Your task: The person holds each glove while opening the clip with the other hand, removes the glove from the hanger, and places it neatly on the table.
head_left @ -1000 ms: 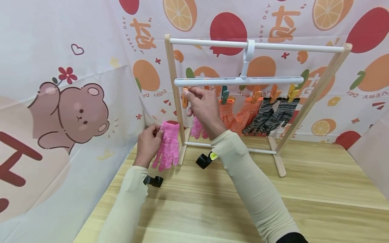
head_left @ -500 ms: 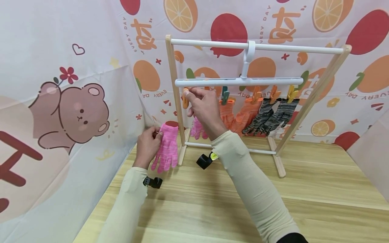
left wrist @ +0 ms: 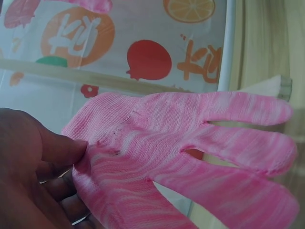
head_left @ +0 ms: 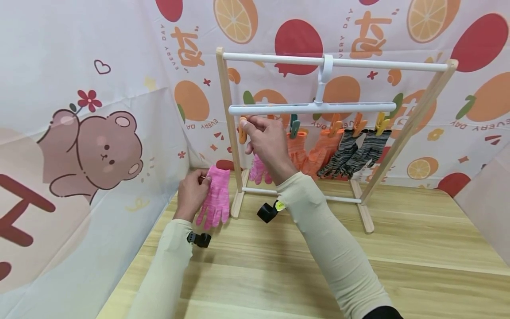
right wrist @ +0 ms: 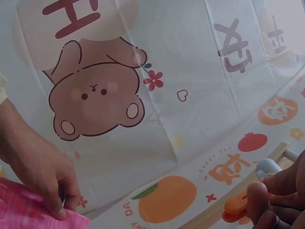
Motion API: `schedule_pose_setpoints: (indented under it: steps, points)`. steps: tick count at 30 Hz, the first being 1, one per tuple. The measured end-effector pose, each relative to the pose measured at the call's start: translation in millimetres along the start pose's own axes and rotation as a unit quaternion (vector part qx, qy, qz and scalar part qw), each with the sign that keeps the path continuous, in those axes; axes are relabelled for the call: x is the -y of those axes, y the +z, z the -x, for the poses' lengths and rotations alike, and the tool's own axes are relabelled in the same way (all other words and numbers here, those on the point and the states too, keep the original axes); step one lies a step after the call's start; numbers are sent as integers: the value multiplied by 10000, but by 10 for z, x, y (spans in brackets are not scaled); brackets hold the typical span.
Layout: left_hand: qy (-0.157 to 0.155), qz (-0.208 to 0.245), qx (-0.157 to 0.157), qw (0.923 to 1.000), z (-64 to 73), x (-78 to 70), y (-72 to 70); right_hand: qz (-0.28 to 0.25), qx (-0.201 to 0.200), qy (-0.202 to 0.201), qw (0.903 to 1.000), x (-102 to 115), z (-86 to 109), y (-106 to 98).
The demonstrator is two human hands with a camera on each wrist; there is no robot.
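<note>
The left hand pinches a streaky pink glove beside the rack; the right hand pinches an orange peg.

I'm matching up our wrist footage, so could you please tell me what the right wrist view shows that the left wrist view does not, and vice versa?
Only the right wrist view shows the brown bear print and the right hand pinching an orange clothespin.

Only the left wrist view shows the orange-slice print and the wooden tabletop.

Both show the left hand holding the pink glove, with fruit-print fabric behind.
</note>
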State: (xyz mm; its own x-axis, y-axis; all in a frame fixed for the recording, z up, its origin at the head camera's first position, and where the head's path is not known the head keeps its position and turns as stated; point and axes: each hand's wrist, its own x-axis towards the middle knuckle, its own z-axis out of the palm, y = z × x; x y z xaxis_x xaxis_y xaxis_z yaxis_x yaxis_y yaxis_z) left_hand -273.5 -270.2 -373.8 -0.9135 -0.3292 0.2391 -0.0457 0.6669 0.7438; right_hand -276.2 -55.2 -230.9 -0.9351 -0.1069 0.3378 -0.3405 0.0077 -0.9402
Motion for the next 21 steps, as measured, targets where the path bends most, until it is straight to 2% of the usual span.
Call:
schedule_pose_setpoints:
  steps: [7, 15, 21]
  points:
    - [-132, -62, 128, 9998, -28, 76, 10, -39, -34, -39, 10000, -9, -4, 8]
    - [-81, -126, 147, 9998, -57, 170, 60, -78, -23, -99, 9999, -1, -4, 14]
    - [-167, -273, 246, 9992, -92, 200, 90, -51, -61, -79, 9999, 14, 4, 15]
